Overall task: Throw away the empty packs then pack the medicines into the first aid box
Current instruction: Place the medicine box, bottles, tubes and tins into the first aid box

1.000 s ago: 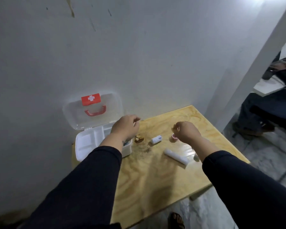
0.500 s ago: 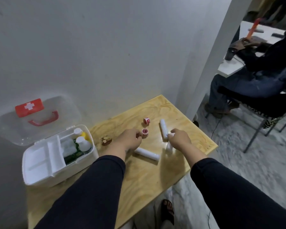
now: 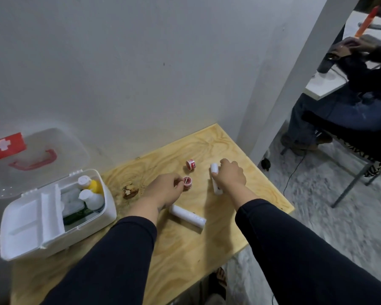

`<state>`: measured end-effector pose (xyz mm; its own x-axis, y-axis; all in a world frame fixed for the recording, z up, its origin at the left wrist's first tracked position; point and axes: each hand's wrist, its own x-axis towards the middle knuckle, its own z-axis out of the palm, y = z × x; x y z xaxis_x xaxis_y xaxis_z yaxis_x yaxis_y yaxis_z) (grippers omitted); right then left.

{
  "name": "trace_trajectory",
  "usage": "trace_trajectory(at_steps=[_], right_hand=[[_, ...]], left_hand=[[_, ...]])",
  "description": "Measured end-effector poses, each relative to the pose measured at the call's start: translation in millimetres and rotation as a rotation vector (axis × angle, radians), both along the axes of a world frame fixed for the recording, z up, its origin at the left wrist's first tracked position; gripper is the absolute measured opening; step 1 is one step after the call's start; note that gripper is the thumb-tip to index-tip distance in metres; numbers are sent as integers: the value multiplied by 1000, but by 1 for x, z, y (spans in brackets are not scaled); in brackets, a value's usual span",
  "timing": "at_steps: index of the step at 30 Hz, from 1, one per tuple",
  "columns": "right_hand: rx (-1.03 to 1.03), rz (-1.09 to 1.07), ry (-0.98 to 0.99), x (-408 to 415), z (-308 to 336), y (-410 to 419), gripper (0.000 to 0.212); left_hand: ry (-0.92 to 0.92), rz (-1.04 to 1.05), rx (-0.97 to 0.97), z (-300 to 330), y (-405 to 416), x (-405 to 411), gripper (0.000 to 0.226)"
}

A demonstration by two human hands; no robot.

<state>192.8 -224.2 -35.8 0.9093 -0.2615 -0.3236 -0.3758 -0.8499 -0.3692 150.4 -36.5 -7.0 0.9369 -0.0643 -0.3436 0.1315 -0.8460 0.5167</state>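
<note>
A white plastic first aid box (image 3: 53, 219) sits open at the left end of a pale plywood table (image 3: 185, 249), its clear lid (image 3: 37, 159) leaning back against the grey wall. The lid carries a red label with a white cross (image 3: 2, 146) and a red handle (image 3: 34, 160); no words can be read on it. Inside the box, a white-capped yellow bottle (image 3: 92, 184) and a white bottle (image 3: 92, 200) stand upright in the right compartment, beside a white divided tray (image 3: 31, 223).

The left hand (image 3: 163, 191) pinches a small red-and-white round roll (image 3: 187, 182) between thumb and fingertips at the table surface. A second small red-and-white roll (image 3: 191, 164) lies just beyond it, apart from both hands; its printing is too small to read. The right hand (image 3: 230, 178) is curled around a white cylindrical tube (image 3: 215, 172), whose upper end sticks out past the fingers. Another white tube (image 3: 188, 216) lies on its side on the table, near the left wrist. A small brown scrap (image 3: 129, 191) rests between the box and the left hand.

Both arms wear dark long sleeves (image 3: 295, 249). At the upper right, another seated person (image 3: 350, 102) is at a white desk.
</note>
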Motion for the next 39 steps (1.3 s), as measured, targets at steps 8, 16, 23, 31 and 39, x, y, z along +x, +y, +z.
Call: trace_trajectory(at_steps=[8, 16, 23, 31, 39], right_hand=[[97, 24, -41, -9, 6, 0, 58], [334, 104, -267, -16, 76, 35, 64], [504, 312, -431, -38, 122, 127, 58], [573, 571, -434, -80, 132, 239, 60], [584, 677, -416, -117, 99, 297, 56]], left_hand=[[9, 19, -45, 7, 5, -6, 29], [-97, 33, -19, 51, 39, -23, 32], [-209, 169, 12, 82, 109, -65, 30], [-201, 328, 121, 77, 185, -124, 45], [-16, 443, 161, 39, 219, -163, 56]])
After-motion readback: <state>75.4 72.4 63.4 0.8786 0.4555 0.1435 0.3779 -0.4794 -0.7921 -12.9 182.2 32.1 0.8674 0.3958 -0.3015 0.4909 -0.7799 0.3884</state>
